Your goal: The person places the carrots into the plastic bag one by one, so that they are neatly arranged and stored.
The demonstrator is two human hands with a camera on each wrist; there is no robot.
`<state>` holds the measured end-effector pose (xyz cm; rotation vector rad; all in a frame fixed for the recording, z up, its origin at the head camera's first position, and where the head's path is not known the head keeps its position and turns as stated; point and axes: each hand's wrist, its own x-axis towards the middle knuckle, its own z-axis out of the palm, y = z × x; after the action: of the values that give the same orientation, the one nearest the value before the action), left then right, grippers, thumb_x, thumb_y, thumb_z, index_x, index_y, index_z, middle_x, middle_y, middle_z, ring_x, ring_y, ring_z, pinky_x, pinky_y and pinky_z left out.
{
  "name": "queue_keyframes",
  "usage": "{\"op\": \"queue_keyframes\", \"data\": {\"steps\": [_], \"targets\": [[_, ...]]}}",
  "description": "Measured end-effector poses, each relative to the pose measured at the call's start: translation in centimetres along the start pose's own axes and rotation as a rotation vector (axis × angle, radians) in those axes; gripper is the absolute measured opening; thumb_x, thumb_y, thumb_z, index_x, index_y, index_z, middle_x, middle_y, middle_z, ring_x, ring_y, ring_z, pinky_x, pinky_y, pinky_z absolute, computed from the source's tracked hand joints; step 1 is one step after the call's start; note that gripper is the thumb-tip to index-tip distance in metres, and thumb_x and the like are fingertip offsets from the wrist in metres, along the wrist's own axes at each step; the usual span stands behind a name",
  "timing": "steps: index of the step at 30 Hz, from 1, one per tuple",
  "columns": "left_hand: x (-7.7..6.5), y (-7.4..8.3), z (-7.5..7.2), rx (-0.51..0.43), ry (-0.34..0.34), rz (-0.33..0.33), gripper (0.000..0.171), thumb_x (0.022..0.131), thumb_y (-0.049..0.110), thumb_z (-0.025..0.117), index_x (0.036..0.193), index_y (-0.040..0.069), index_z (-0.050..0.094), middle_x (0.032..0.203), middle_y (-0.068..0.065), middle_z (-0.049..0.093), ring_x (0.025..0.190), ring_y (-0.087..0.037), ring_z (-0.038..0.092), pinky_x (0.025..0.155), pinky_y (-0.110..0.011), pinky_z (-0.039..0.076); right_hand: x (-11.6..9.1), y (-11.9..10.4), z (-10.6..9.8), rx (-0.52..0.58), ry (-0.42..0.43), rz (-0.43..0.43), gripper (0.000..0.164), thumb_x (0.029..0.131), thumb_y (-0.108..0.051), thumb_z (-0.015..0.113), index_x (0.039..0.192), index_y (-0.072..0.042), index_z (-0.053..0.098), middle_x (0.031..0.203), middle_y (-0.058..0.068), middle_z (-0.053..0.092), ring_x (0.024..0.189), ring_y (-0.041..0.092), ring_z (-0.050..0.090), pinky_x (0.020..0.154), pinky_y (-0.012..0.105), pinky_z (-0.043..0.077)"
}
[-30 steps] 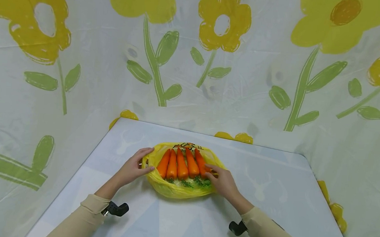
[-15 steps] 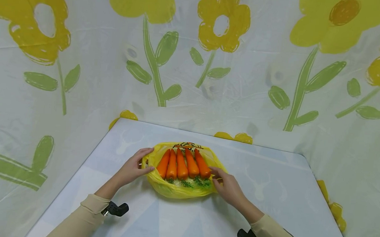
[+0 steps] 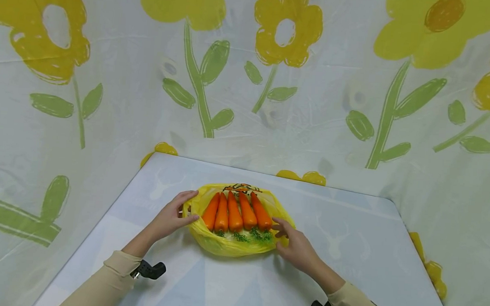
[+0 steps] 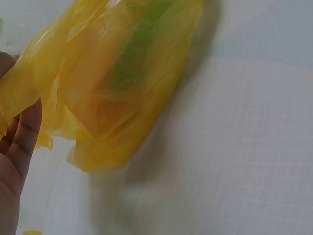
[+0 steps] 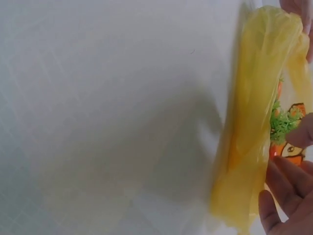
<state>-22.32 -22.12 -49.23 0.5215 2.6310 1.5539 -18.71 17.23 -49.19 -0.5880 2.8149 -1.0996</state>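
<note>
A yellow plastic bag (image 3: 223, 250) lies on the table with its mouth spread wide. Several orange carrots (image 3: 234, 216) rest side by side in it, tips away from me and green leafy tops (image 3: 261, 235) toward me. At the bag's left rim, my left hand (image 3: 172, 217) holds the film between thumb and fingers; the left wrist view shows fingers (image 4: 24, 132) behind the yellow plastic. My right hand (image 3: 298, 248) is at the right rim, thumb and fingers spread apart, touching the bag near the rightmost carrot. No carrot is in its grasp.
The white and pale blue table (image 3: 368, 252) extends around the bag. A flower-printed curtain (image 3: 304, 128) hangs behind and at both sides of the table. Black wrist mounts (image 3: 151, 270) sit under both forearms.
My right hand has drawn back from the rightmost carrot toward the right and nearer to me, out to the bag's rim. The left hand and the carrots have stayed in place.
</note>
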Motion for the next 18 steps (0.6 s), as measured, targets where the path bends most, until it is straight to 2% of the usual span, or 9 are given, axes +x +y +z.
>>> {"op": "queue_keyframes", "data": {"steps": [3, 10, 14, 18], "targets": [[0.1, -0.1, 0.1, -0.005, -0.001, -0.003, 0.075, 0.091, 0.021, 0.077, 0.155, 0.003, 0.041, 0.157, -0.020, 0.035, 0.140, -0.043, 0.041, 0.108, -0.056, 0.043, -0.1, 0.4, 0.2, -0.009, -0.031, 0.008, 0.080, 0.084, 0.000, 0.071, 0.156, -0.009, 0.036, 0.134, 0.004, 0.066, 0.104, 0.019, 0.065, 0.076, 0.031, 0.053], [0.1, -0.2, 0.1, -0.002, 0.002, -0.006, 0.075, 0.092, 0.021, 0.077, 0.155, 0.004, 0.041, 0.157, -0.020, 0.035, 0.139, -0.042, 0.042, 0.109, -0.055, 0.043, -0.6, 0.9, 0.3, -0.025, -0.074, -0.049, 0.105, 0.082, 0.002, 0.078, 0.163, -0.008, 0.014, 0.142, 0.007, 0.061, 0.090, 0.010, 0.059, 0.073, 0.026, 0.052], [0.1, 0.0, 0.1, 0.004, 0.004, 0.005, 0.073, 0.092, 0.019, 0.076, 0.154, 0.003, 0.041, 0.156, -0.021, 0.036, 0.139, -0.043, 0.042, 0.109, -0.055, 0.042, -0.9, 0.7, -0.2, -0.012, -0.064, -0.124, 0.108, 0.082, 0.005, 0.077, 0.164, -0.010, 0.009, 0.140, 0.006, 0.060, 0.086, 0.006, 0.056, 0.074, 0.026, 0.053], [0.0, 0.1, 0.0, 0.018, 0.008, 0.019, 0.072, 0.093, 0.021, 0.075, 0.154, 0.001, 0.041, 0.156, -0.022, 0.036, 0.138, -0.044, 0.043, 0.108, -0.056, 0.043, -1.0, 0.6, -0.8, -0.010, -0.048, -0.238, 0.109, 0.082, 0.010, 0.074, 0.165, -0.014, 0.008, 0.138, 0.010, 0.060, 0.084, 0.007, 0.057, 0.071, 0.025, 0.053]]}}
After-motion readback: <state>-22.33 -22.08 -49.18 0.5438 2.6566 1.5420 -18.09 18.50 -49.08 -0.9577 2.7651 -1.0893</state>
